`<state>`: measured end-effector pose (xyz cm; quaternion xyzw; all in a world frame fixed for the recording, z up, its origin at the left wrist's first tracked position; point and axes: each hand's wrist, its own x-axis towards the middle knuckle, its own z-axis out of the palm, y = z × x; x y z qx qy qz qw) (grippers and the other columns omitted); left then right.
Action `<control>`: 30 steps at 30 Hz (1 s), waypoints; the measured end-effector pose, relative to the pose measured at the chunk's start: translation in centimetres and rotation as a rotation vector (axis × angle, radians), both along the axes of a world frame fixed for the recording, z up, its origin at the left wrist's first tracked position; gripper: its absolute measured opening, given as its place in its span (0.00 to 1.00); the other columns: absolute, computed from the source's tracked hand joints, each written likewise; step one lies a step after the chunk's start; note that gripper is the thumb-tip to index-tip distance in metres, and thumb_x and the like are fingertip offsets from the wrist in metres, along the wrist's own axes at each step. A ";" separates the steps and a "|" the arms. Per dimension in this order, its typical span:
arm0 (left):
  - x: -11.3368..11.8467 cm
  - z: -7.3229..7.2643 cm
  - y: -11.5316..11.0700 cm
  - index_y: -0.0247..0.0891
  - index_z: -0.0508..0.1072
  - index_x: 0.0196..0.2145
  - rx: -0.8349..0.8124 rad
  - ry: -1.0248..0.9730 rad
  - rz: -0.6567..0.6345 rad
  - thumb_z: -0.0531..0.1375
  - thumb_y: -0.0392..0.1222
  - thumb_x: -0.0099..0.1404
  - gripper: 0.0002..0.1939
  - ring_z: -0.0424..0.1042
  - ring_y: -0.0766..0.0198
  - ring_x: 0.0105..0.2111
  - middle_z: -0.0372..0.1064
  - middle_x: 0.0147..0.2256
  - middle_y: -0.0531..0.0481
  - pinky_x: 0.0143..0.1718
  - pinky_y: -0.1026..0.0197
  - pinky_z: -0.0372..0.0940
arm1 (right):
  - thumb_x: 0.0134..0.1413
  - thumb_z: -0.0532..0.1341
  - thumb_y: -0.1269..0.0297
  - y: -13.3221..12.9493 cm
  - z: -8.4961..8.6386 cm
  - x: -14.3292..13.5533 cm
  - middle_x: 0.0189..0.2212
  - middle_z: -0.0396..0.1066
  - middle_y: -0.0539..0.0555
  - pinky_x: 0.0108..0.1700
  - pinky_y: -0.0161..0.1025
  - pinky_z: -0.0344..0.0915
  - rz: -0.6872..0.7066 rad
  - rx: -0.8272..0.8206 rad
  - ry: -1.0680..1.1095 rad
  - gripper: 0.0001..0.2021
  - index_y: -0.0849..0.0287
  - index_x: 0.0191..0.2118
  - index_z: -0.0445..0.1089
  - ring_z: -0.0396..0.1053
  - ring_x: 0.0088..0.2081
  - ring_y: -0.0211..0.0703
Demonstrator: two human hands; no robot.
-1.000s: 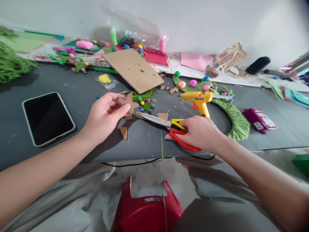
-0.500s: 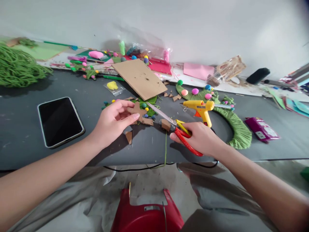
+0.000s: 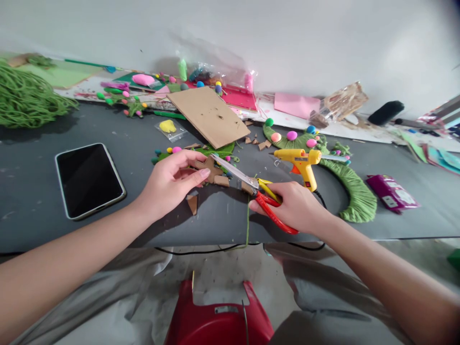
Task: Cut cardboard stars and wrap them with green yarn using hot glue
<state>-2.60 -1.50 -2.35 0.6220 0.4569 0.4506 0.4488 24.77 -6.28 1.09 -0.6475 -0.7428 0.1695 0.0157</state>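
Observation:
My left hand [image 3: 176, 179] pinches a small brown cardboard cutout [image 3: 210, 168] with pointed arms above the grey table. Scissors [image 3: 268, 203] with red and yellow handles are gripped in my right hand [image 3: 296, 203]; their blades point left and the tips are at the cutout's upper edge. Whether the blades touch the cardboard is hard to tell. Cardboard scraps [image 3: 192, 203] lie below and beside the cutout. Behind my left fingers is green material with coloured pompoms, partly hidden.
A yellow glue gun [image 3: 302, 163] and a green wrapped wreath [image 3: 354, 191] lie right. A tablet [image 3: 89, 181] lies left, green yarn [image 3: 28, 98] behind it. A cardboard sheet [image 3: 208, 117] is at centre back, a purple packet [image 3: 391, 193] far right.
My right hand has moved slightly left with the scissors, bringing their tips to the cutout. The cutout has shifted a little to the right in my left hand.

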 end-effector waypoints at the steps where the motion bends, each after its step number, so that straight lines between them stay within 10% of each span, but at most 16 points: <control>1: 0.0 0.0 0.0 0.38 0.77 0.45 -0.002 0.003 0.003 0.71 0.48 0.60 0.18 0.76 0.63 0.30 0.78 0.38 0.47 0.34 0.60 0.74 | 0.52 0.59 0.31 0.0 0.0 0.0 0.19 0.64 0.48 0.28 0.37 0.48 0.000 0.000 0.000 0.29 0.55 0.23 0.59 0.54 0.22 0.38; 30: -0.3 -0.3 0.1 0.41 0.76 0.45 0.012 0.030 -0.014 0.69 0.47 0.62 0.15 0.77 0.59 0.34 0.77 0.38 0.47 0.36 0.59 0.74 | 0.55 0.54 0.28 -0.1 0.3 0.0 0.22 0.69 0.51 0.29 0.37 0.46 0.053 -0.003 -0.065 0.30 0.54 0.27 0.67 0.63 0.25 0.42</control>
